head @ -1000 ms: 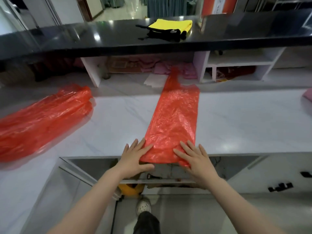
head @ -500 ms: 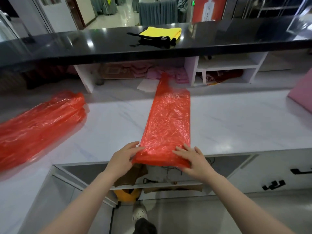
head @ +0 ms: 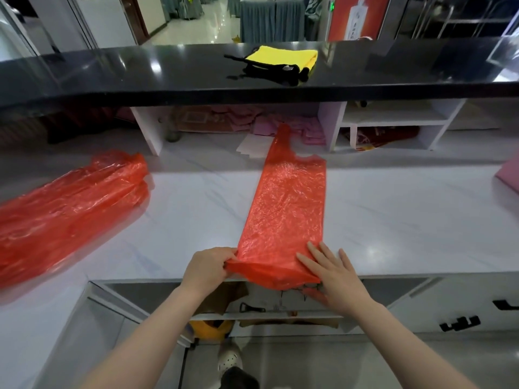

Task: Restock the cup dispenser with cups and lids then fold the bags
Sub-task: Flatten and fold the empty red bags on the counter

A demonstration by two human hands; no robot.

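While both hands worked at its near edge, the white marble-patterned counter [head: 393,220] carried two red items. A bulky heap of crumpled red plastic bags [head: 67,209] lay at far left, well apart from a long flattened red plastic bag [head: 286,209] running away from the person at centre. This bag's near end overhung the counter edge. The left hand [head: 206,269] pinched its left corner with curled fingers; the right hand [head: 335,276] pressed flat, fingers straight, on its right corner. A folded yellow cloth [head: 280,56] sat on the black upper ledge [head: 140,71].
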